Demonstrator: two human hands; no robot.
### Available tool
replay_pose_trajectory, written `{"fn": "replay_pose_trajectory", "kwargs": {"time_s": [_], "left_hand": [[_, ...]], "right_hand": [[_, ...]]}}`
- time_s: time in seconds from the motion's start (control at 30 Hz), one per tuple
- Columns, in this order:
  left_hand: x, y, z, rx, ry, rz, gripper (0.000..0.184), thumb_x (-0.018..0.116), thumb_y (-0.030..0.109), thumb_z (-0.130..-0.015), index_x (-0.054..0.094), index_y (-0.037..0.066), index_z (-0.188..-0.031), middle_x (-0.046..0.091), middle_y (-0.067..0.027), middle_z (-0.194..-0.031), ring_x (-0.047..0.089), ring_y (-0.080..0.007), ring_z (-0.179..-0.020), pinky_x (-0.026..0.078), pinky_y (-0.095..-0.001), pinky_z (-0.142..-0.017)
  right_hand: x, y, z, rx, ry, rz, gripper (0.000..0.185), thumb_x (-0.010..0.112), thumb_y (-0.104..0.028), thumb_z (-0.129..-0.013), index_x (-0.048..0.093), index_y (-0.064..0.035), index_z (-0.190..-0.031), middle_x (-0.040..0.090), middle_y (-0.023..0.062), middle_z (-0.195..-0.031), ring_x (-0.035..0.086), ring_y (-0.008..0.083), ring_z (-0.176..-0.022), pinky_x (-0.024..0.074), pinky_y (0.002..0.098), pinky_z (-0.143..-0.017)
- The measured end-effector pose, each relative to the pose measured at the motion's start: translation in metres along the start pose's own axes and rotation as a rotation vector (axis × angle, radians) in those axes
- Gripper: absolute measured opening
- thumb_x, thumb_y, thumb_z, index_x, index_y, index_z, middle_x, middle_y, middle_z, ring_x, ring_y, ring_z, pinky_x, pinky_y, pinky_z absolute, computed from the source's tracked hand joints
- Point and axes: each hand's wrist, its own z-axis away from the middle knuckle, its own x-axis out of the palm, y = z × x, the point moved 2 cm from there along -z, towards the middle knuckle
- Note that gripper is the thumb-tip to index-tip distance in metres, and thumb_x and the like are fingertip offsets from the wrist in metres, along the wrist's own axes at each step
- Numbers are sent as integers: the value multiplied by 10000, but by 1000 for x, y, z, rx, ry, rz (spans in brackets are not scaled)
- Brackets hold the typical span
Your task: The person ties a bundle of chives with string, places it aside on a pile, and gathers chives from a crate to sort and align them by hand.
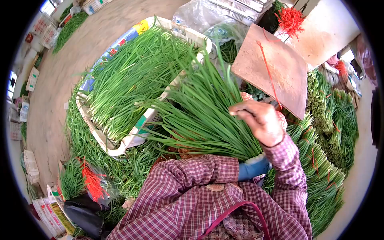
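Note:
A fanned bunch of long green garlic chives (208,108) lies across my lap, its leaf tips spread toward the upper left. My left hand (255,168), in a blue glove, is wrapped round the bunch's lower right end; its fingers are partly hidden by the leaves. Above the bunch's right side, my bare right hand (260,122) is closed with the fingers curled and pinched together. Whether a leaf is between those fingertips I cannot make out. Left of the bunch, a white plastic crate (120,149) is heaped with loose garlic chives (136,76).
A tilted board (276,68) with a red tie strip (269,72) stands beyond my right hand. Tied chive bundles (316,160) are stacked at right. Red strips (93,180) hang at lower left, and a red tuft (290,22) at upper right. Loose leaves (132,172) surround the crate.

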Motion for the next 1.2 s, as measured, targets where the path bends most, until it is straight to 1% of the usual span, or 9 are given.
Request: {"fn": "replay_pose_trajectory", "kwargs": {"time_s": [0.2,0.3,0.37,0.43,0.5,0.73,0.83,1.0,1.2], "left_hand": [[0,4,-5,44,-41,26,370,434,274,-890,572,30,-1132,625,-159,-1018,534,-319,-1068,369,-542,-990],[-1,8,-6,54,-52,41,370,435,274,-890,573,30,-1131,625,-158,-1019,535,-319,-1068,370,-541,-990],[-2,11,-8,63,-58,54,369,436,274,-890,574,31,-1131,625,-158,-1019,535,-318,-1067,370,-540,-990],[0,15,-10,70,-59,62,368,436,274,-890,575,32,-1130,626,-157,-1020,536,-318,-1067,371,-540,-989],[-2,14,-11,73,-62,70,368,437,273,-890,576,32,-1130,626,-156,-1020,536,-318,-1067,371,-539,-989],[-5,17,-15,87,-69,88,366,439,273,-889,580,34,-1128,626,-154,-1022,537,-316,-1066,373,-537,-989],[-7,17,-16,94,-72,97,365,440,273,-889,582,35,-1127,627,-153,-1022,538,-315,-1066,374,-536,-988],[-6,18,-18,101,-75,106,364,442,272,-888,584,36,-1125,627,-152,-1023,539,-314,-1065,375,-534,-988],[-6,15,-13,99,-88,115,362,444,272,-887,587,38,-1124,628,-150,-1025,540,-313,-1064,377,-532,-987]], "right_hand": [[52,15,-25,-71,64,57,173,544,54,-812,630,-4,-951,675,159,-838,681,274,-723,560,356,-650],[82,24,-22,-116,26,399,185,577,19,-753,620,-25,-928,629,119,-728,653,225,-623,539,330,-482],[103,20,-11,-74,-95,451,196,590,10,-732,617,-33,-921,618,108,-717,636,209,-602,532,317,-463],[118,8,2,-28,-271,376,311,566,39,-705,638,-31,-999,633,126,-766,646,245,-668,549,338,-552],[119,-2,10,-106,-241,339,305,560,27,-702,640,-34,-990,638,121,-835,646,269,-745,551,351,-625],[86,18,-1,-48,-112,262,229,568,55,-727,667,-31,-914,649,123,-808,656,235,-690,573,339,-567],[73,29,0,4,-31,268,241,548,50,-724,651,-51,-917,620,132,-832,641,312,-746,540,390,-630],[77,20,-3,83,-58,341,231,558,13,-757,650,-87,-943,610,130,-843,636,323,-763,525,384,-662],[102,11,-3,-61,-14,498,185,616,-71,-740,653,-115,-915,549,61,-843,617,236,-784,524,353,-609]]}}
